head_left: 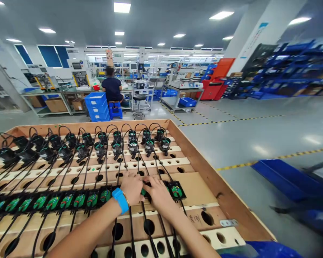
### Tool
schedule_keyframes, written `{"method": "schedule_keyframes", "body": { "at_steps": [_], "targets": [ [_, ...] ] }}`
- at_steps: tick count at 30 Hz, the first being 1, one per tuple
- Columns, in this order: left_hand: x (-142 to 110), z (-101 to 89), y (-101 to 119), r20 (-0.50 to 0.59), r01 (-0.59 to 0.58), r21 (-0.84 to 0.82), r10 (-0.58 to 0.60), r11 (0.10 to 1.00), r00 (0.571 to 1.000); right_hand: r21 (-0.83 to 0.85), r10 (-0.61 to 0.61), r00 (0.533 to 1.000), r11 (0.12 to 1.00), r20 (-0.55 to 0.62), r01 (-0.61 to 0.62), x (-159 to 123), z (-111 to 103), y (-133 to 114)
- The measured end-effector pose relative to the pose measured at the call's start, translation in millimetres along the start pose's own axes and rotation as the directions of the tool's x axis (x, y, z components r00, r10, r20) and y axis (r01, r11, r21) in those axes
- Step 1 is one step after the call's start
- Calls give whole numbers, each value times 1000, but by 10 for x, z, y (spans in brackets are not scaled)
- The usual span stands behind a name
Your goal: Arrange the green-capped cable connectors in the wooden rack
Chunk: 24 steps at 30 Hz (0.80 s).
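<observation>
A row of square black housings with green circuit boards (92,200) and coloured wires runs across the wooden tray. Over one circuit board (143,191) near the right end of the row, my left hand (131,187) and my right hand (159,192) meet. Both have bent, closed fingers gripping that unit from either side, and they cover most of it. My left wrist wears a blue band (120,200). To the right of my right hand lies an uncovered housing with its circuit board (177,191). Black cables (131,229) run from the units toward me.
Behind the row, black cylindrical parts (133,145) stand in two lines, joined by cables. The tray's raised wooden rim (204,168) bounds the right side. Blue crates (97,105) and a seated person (112,87) are farther back. A blue cart (280,179) stands right.
</observation>
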State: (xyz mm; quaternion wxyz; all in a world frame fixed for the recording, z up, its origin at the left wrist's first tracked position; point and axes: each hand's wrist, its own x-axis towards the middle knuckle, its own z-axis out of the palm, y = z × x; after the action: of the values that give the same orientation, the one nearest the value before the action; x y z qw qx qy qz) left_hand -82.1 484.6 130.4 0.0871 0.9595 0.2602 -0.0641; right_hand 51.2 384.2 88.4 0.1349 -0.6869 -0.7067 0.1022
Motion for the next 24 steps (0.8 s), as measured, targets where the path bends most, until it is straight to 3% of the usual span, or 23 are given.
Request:
{"method": "schedule_keyframes", "body": {
  "at_steps": [3,6,10,12,16,20,24],
  "targets": [
    [-17,13,-74,26,-5,10,5,1000,1000,88,47,990,996,-135,-36,-242,-69,227],
    [-65,15,-91,29,5,14,-5,1000,1000,162,212,954,970,-211,-179,-547,-261,655],
    [-30,-1,168,-111,26,-115,-39,993,993,255,258,965,931,40,-260,-781,-548,1077],
    [79,19,384,-152,-1,-194,-29,981,988,270,248,960,923,130,-275,-788,-630,1130],
    [327,119,704,-69,-75,-134,66,988,995,174,248,950,944,187,-281,-698,-699,1076],
    [411,125,752,-46,-64,-80,60,995,997,18,263,936,961,233,-275,-614,-750,1002],
    [446,108,800,-4,-8,-68,8,998,1000,2,267,929,961,255,-276,-659,-643,1122]
  ]
}}
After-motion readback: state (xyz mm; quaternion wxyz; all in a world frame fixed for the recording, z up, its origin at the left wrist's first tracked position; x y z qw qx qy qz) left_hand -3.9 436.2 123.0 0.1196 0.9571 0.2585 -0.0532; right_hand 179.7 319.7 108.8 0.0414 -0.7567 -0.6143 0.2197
